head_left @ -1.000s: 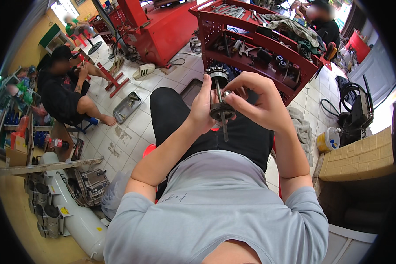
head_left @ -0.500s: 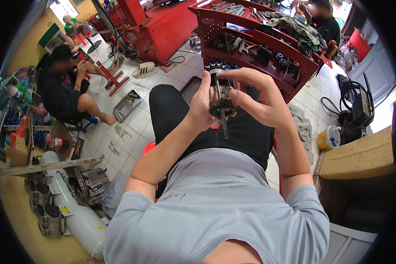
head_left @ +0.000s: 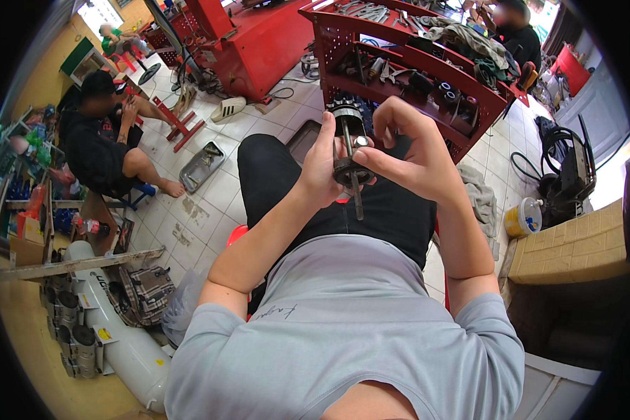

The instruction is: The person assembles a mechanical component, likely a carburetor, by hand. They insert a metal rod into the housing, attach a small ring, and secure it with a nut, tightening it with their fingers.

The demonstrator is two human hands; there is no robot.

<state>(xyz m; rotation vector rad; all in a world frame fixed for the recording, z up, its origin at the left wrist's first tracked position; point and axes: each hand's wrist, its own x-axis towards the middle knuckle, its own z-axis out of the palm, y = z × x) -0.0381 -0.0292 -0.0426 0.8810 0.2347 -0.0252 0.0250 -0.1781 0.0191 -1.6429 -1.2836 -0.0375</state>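
Head camera looks down on a seated person holding a dark steel motor armature with a long thin shaft (head_left: pixel 348 150) up in front of the chest, above the black-trousered lap. That armature serves as the landmark. The left hand (head_left: pixel 320 168) is closed around its left side, thumb lying along the wound body and the palm behind it. The right hand (head_left: pixel 411 150) comes in from the right of the armature, half-closed, thumb and forefinger pinching at a small silvery ring or bearing (head_left: pixel 361 141) on the shaft just above the dark lower collar; the other fingers arch loosely over the top.

Judging by the metal build, the piece is likely dense and stiff, heavier than its size suggests, and possibly greasy, so it could slip. The broad toothed body looks like the safest place to grip; the bare shaft end pointing down toward the lap is thin and smooth and gives poor purchase, and any windings probably should not be squeezed hard.

Beyond the armature stands a red metal tool rack (head_left: pixel 427 63) crowded with parts. Far to its left another person in black (head_left: pixel 101 140) sits on the tiled floor (head_left: pixel 210 203). Down and left of it lies a white cylinder tank (head_left: pixel 115 336).
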